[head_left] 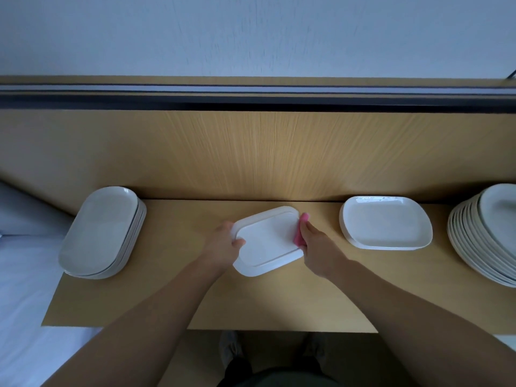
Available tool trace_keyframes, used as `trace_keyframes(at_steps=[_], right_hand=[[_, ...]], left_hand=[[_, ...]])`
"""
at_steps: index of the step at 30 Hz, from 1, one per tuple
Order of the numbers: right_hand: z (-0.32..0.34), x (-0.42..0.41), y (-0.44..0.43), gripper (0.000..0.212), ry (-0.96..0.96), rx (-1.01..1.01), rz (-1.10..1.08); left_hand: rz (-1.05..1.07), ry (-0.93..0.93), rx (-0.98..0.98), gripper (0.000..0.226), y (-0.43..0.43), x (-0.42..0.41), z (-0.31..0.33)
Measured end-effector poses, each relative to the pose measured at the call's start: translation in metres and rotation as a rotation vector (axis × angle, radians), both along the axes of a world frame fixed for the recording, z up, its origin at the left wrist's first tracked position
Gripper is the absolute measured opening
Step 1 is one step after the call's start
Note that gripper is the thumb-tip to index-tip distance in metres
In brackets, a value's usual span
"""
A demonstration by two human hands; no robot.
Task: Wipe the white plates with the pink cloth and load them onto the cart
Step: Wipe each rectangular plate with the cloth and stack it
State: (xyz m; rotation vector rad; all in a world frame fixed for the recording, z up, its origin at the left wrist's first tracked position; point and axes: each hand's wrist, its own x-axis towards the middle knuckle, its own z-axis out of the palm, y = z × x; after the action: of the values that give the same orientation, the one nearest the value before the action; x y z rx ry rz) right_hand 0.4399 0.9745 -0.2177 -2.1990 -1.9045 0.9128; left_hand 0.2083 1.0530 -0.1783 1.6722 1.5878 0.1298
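A light wooden table (279, 303) meets a grained wooden panel (251, 152). Above, a dark rail (251, 99) underlines a pale wall (251, 32)

White plates (268, 241), a pink cloth (299, 233), a tan wood-grain table (178, 297).

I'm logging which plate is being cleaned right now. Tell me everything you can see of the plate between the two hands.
The plate is white, glossy and ceramic-looking, rectangular with rounded corners. A raised rectangular ridge runs inside its edge, so it may be bottom-up. It sits skewed over the middle of the wooden table; whether it rests there or is lifted is unclear. The left hand grips its left edge, thumb on top. The right hand holds the pink cloth against its right edge.
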Motion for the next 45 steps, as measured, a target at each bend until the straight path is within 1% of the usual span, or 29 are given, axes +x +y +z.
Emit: trace_keyframes(at_steps=[3,4,7,9,12,13,15,18,20,21,23,24,25,27,28,31,34,37,39,42,44,45], right_hand=[[-0.008,-0.005,-0.013,0.077,-0.029,0.004,-0.018],[-0.009,-0.006,-0.015,0.077,-0.026,0.007,-0.033],[-0.007,-0.005,-0.014,0.072,0.039,0.014,-0.078],[-0.004,-0.003,-0.012,0.067,0.075,0.008,-0.098],[-0.002,-0.003,-0.011,0.065,0.097,0.013,-0.104],[-0.001,-0.004,-0.011,0.063,0.101,0.017,-0.115],[0.001,-0.008,-0.011,0.057,0.108,0.011,-0.155],[0.005,-0.021,-0.016,0.061,0.104,-0.011,-0.196],[0.005,-0.031,-0.021,0.061,0.067,-0.031,-0.227],[0.006,-0.036,-0.024,0.057,0.041,-0.039,-0.250],[0.007,-0.049,-0.030,0.043,0.006,-0.041,-0.266],[0.007,-0.057,-0.035,0.036,0.030,-0.055,-0.276],[0.009,-0.069,-0.040,0.033,0.107,-0.067,-0.294],[0.008,-0.091,-0.050,0.040,0.200,-0.083,-0.280],[0.008,-0.098,-0.052,0.044,0.187,-0.074,-0.248],[0.014,-0.102,-0.056,0.056,0.054,-0.028,-0.116],[0.023,-0.105,-0.059,0.054,-0.041,-0.014,-0.015],[0.027,-0.111,-0.063,0.051,-0.089,-0.005,0.104],[0.027,-0.107,-0.063,0.050,-0.075,0.073,0.154],[0.025,-0.088,-0.052,0.051,-0.062,0.261,0.152],[0.026,-0.077,-0.040,0.064,-0.103,0.348,0.177],[0.027,-0.076,-0.033,0.072,-0.113,0.345,0.212]], left_hand=[[0.009,-0.016,0.005,0.043,-0.001,0.000,-0.001],[-0.016,-0.018,0.027,0.045,-0.001,0.000,0.000],[-0.225,-0.039,0.089,0.051,-0.003,-0.006,0.001],[-0.334,-0.046,0.020,0.056,-0.003,-0.016,0.001],[-0.409,-0.035,-0.135,0.077,-0.004,-0.028,0.001],[-0.417,-0.032,-0.153,0.083,-0.004,-0.030,0.002],[-0.397,-0.045,-0.158,0.087,-0.005,-0.030,0.001],[-0.355,-0.056,-0.145,0.085,-0.009,-0.029,-0.002],[-0.334,-0.061,-0.155,0.084,-0.013,-0.029,-0.005],[-0.330,-0.060,-0.156,0.084,-0.015,-0.030,-0.007],[-0.307,-0.065,-0.145,0.084,-0.019,-0.029,-0.010],[-0.284,-0.078,-0.135,0.084,-0.021,-0.027,-0.011],[-0.258,-0.095,-0.120,0.085,-0.023,-0.025,-0.011],[-0.225,-0.110,-0.095,0.086,-0.024,-0.022,-0.011],[-0.225,-0.102,-0.088,0.087,-0.025,-0.023,-0.012],[-0.270,-0.063,-0.034,0.086,-0.024,-0.026,-0.009],[-0.266,-0.086,0.014,0.077,-0.024,-0.025,-0.006],[-0.261,-0.080,0.029,0.071,-0.024,-0.021,-0.001],[-0.261,-0.076,0.026,0.067,-0.022,-0.021,0.001],[-0.267,-0.066,0.019,0.066,-0.021,-0.022,0.003],[-0.261,-0.060,0.009,0.066,-0.020,-0.023,0.002],[-0.254,-0.063,0.008,0.065,-0.020,-0.021,0.002]])
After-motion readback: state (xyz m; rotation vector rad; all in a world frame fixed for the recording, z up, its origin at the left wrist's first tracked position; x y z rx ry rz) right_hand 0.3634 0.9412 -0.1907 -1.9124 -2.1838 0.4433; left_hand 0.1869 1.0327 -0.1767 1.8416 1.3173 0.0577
